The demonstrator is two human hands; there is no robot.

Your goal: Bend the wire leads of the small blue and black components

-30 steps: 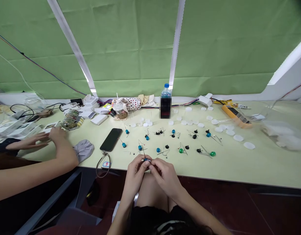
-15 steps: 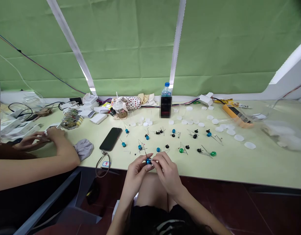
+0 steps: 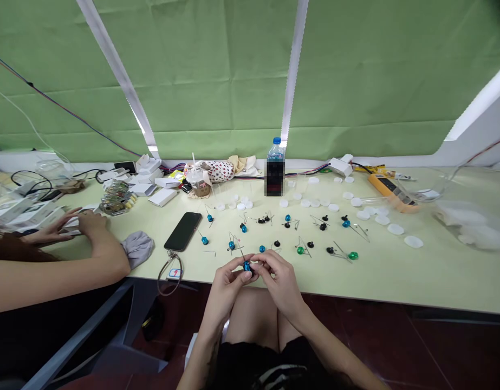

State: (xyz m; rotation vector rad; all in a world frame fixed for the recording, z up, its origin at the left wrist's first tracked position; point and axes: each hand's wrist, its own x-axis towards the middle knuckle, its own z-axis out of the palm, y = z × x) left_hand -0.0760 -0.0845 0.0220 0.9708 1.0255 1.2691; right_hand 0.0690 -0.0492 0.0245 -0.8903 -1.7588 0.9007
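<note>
My left hand (image 3: 230, 280) pinches a small shiny blue ball-shaped part (image 3: 246, 266) with a thin metal wire rising from it, just above the table's front edge. From the other side my right hand (image 3: 275, 272) has its thumb and forefinger closed at the same part; what exactly lies between those fingertips is too small to make out. Just beyond the hands lie similar blue parts, one blue ball (image 3: 262, 249) and another with wires (image 3: 232, 245). Green balls (image 3: 300, 250) and small black knob-like pieces (image 3: 277, 244) are spread to the right.
A phone (image 3: 183, 231) and a ring with a number tag (image 3: 170, 273) lie left. Behind stand a bottle (image 3: 275, 173) and a drink cup (image 3: 200, 184). White discs (image 3: 395, 229) and a yellow multimeter (image 3: 391, 192) are at right. A co-worker's arm (image 3: 58, 281) rests at far left.
The blue part has tilted slightly between my fingers, and my right fingertips have shifted a little around it. The co-worker's hands at the left have moved slightly.
</note>
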